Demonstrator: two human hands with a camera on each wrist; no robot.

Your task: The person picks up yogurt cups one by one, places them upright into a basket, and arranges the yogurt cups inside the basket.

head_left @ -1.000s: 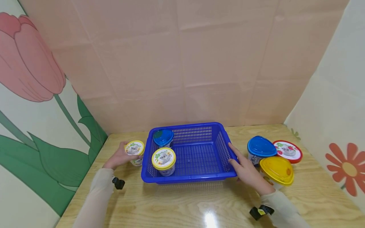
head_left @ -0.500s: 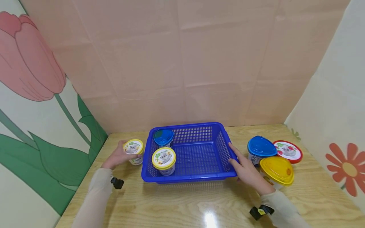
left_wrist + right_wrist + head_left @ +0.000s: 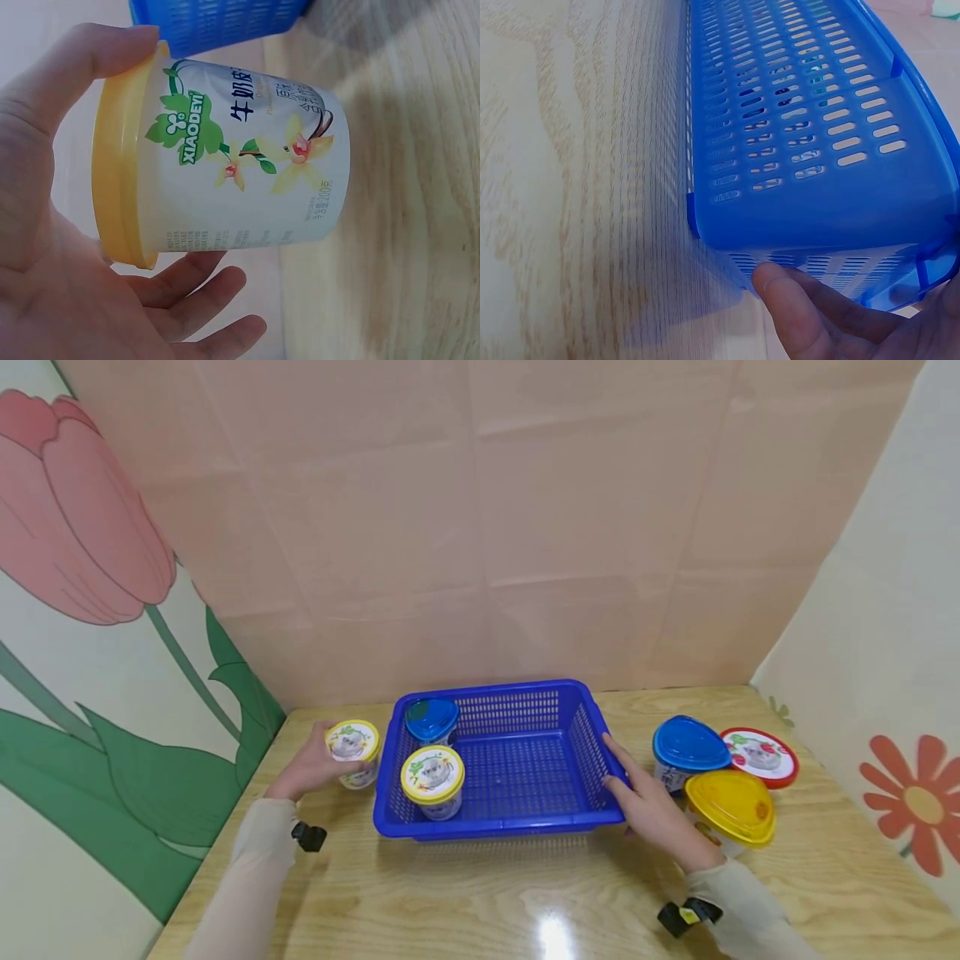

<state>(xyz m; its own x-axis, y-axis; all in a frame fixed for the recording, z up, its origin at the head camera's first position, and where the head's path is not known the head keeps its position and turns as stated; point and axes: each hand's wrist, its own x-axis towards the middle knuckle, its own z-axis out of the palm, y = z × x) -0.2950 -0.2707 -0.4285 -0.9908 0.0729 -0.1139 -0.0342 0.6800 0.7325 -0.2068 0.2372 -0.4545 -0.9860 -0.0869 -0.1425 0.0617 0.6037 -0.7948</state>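
My left hand (image 3: 311,765) grips a white yogurt cup (image 3: 352,741) with a yellow-rimmed lid, left of the basket. In the left wrist view the thumb lies on the lid rim of this upright cup (image 3: 247,161); I cannot tell whether its base touches the table. On the other side, my right hand (image 3: 652,810) holds the right side of a blue plastic basket (image 3: 498,827), fingers at its rim and wall. Inside the basket, at its left, stand a second yellow-lidded yogurt cup (image 3: 432,775) and a blue-lidded tub (image 3: 431,720) behind it.
To the right of my right hand are a blue-lidded tub (image 3: 690,745), a yellow-lidded tub (image 3: 731,810) and a red-rimmed tub (image 3: 761,757), close together. All stand on a wooden table (image 3: 465,902). A pinkish covering (image 3: 480,527) rises behind the basket.
The left hand and its yogurt cup have shifted slightly up and left in the head view. The right hand stays on the basket, and the basket has hardly moved.
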